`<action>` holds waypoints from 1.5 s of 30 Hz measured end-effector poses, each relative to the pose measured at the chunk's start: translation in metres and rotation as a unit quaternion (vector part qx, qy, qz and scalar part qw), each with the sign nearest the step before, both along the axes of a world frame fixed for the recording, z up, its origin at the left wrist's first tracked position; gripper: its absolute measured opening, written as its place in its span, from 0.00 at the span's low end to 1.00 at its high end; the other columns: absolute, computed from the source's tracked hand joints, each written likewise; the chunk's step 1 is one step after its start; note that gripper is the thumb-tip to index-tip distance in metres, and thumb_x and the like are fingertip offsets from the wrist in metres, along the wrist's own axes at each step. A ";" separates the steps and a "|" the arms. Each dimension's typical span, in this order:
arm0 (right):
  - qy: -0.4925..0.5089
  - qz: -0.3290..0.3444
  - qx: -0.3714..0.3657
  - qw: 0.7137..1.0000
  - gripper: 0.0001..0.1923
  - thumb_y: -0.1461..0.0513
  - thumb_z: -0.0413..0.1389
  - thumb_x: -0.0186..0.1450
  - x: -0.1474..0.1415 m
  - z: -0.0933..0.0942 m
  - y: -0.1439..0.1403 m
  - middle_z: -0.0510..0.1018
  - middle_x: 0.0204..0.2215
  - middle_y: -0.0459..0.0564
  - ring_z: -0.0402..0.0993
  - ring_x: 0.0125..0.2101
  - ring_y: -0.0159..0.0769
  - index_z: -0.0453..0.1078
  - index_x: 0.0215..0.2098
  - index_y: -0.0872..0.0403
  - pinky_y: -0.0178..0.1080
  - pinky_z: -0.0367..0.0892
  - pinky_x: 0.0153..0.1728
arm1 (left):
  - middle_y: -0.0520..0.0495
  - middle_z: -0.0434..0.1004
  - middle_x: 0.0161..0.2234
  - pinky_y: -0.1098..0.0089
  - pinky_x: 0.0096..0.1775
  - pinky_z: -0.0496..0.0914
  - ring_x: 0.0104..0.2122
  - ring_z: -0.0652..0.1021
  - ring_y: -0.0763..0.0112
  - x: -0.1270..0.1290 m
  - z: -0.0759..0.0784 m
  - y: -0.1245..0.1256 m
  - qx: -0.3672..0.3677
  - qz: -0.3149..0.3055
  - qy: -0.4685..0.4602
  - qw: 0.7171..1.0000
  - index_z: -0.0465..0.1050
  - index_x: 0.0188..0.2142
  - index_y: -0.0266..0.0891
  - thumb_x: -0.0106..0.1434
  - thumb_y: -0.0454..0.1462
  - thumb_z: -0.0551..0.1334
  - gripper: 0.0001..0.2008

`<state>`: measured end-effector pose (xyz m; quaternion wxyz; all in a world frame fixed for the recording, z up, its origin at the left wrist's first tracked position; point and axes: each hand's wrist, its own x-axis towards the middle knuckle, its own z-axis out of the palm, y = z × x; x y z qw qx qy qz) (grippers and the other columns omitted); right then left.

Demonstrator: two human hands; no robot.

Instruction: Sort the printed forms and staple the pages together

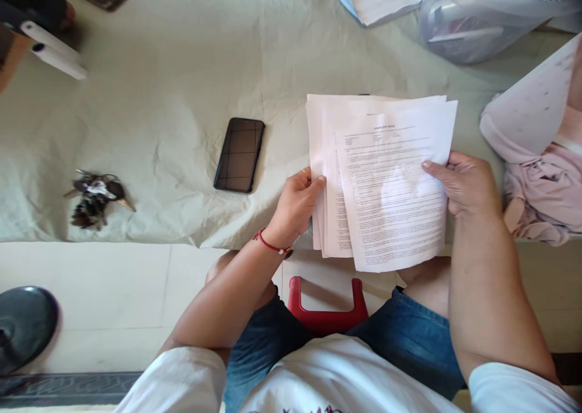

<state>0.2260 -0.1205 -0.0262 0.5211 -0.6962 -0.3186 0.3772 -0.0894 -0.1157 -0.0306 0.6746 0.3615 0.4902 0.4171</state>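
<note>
Over the worktop's (182,67) near edge, right of the phone (239,155), the left hand (296,204) pinches the printed sheets' (324,140) left edge and the right hand (470,182) clamps the front sheet's (395,201) right, apparently for viewing, so shifting that sheet calls for a steady left grip.

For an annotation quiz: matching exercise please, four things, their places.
1. White printed paper sheets
2. Dark bunch of keys
3. Translucent plastic bag
4. Red plastic stool

A. Far right on the pale green table covering
B. Between the blue denim shorts' legs
C. In the left hand and right hand
D. Near left on the covering

Pairs: 1-C, 2-D, 3-A, 4-B
</note>
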 end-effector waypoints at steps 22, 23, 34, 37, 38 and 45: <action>0.001 -0.078 0.086 0.993 0.25 0.56 0.83 0.35 0.042 -0.003 0.003 0.89 0.33 0.49 0.80 0.30 0.37 0.87 0.31 0.53 0.44 0.82 0.35 | 0.50 0.71 0.30 0.65 0.36 0.65 0.34 0.70 0.66 -0.007 -0.012 0.007 0.083 0.062 0.154 0.983 0.68 0.30 0.44 0.69 0.40 0.72 0.15; 0.001 -0.073 0.088 0.993 0.25 0.56 0.83 0.35 0.042 -0.003 0.003 0.89 0.33 0.49 0.80 0.30 0.38 0.87 0.31 0.52 0.45 0.82 0.35 | 0.50 0.71 0.31 0.65 0.36 0.66 0.34 0.71 0.66 -0.007 -0.011 0.007 0.079 0.061 0.151 0.983 0.68 0.30 0.44 0.69 0.39 0.72 0.15; -0.007 -0.056 0.095 0.994 0.26 0.52 0.83 0.41 0.049 -0.008 0.002 0.90 0.38 0.52 0.83 0.34 0.44 0.88 0.36 0.52 0.57 0.85 0.45 | 0.49 0.72 0.31 0.65 0.38 0.70 0.36 0.73 0.64 -0.007 -0.005 0.006 0.067 0.055 0.134 0.987 0.68 0.30 0.45 0.69 0.39 0.70 0.14; -0.027 -0.065 0.114 0.991 0.23 0.55 0.81 0.45 0.062 -0.014 0.005 0.89 0.41 0.53 0.86 0.39 0.48 0.87 0.38 0.52 0.62 0.82 0.54 | 0.50 0.71 0.31 0.66 0.37 0.68 0.35 0.71 0.65 -0.012 -0.003 0.008 0.087 0.066 0.158 0.981 0.68 0.30 0.44 0.69 0.38 0.70 0.14; -0.031 -0.069 0.118 0.990 0.21 0.57 0.80 0.47 0.066 -0.016 0.006 0.89 0.41 0.53 0.86 0.41 0.49 0.87 0.38 0.51 0.63 0.81 0.57 | 0.50 0.71 0.31 0.66 0.37 0.68 0.35 0.71 0.66 -0.014 -0.003 0.009 0.093 0.069 0.165 0.979 0.68 0.30 0.44 0.68 0.38 0.71 0.14; 0.000 -0.092 0.102 0.990 0.17 0.69 0.70 0.47 0.075 -0.021 0.006 0.88 0.40 0.51 0.85 0.41 0.46 0.85 0.36 0.51 0.62 0.78 0.61 | 0.50 0.71 0.30 0.66 0.36 0.68 0.34 0.72 0.65 -0.017 -0.004 0.016 0.072 0.064 0.141 0.985 0.67 0.30 0.45 0.67 0.38 0.69 0.13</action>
